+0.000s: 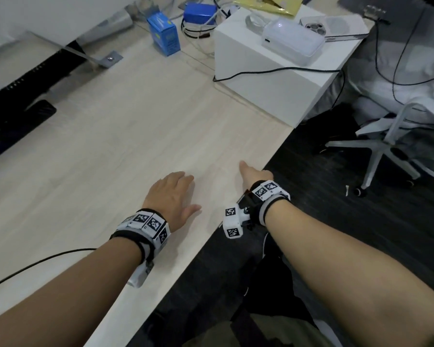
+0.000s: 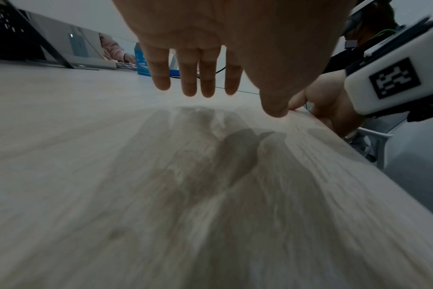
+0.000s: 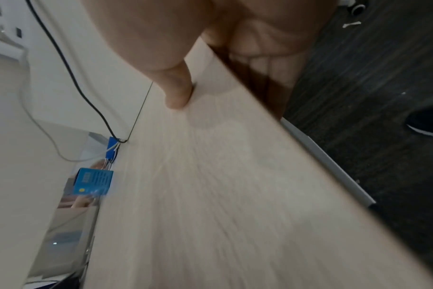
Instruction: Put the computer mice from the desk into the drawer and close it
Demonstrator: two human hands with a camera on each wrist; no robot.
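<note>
Pale wood-grain desk (image 1: 115, 136) fills the head view. The left hand (image 1: 172, 194) hovers palm-down over it with fingers straight and together, holding nothing. The right hand (image 1: 257, 175) grips the desk's near edge, thumb on top, fingers tucked under. No mouse or drawer shows here. A blue box (image 1: 164, 36) stands far beyond both hands, beside a white box (image 1: 268, 78) carrying a clear case (image 1: 292, 43); its print is too small to read.

From the left wrist, straight fingers (image 2: 195, 78) hang just above the desk (image 2: 111, 176), casting a shadow; the blue box (image 2: 142, 60) lies beyond them.

From the right wrist, the thumb (image 3: 178, 91) presses the desktop (image 3: 210, 195) while the fingers (image 3: 265, 64) curl beneath the edge. The blue box (image 3: 93, 180) label is blurred.
</note>
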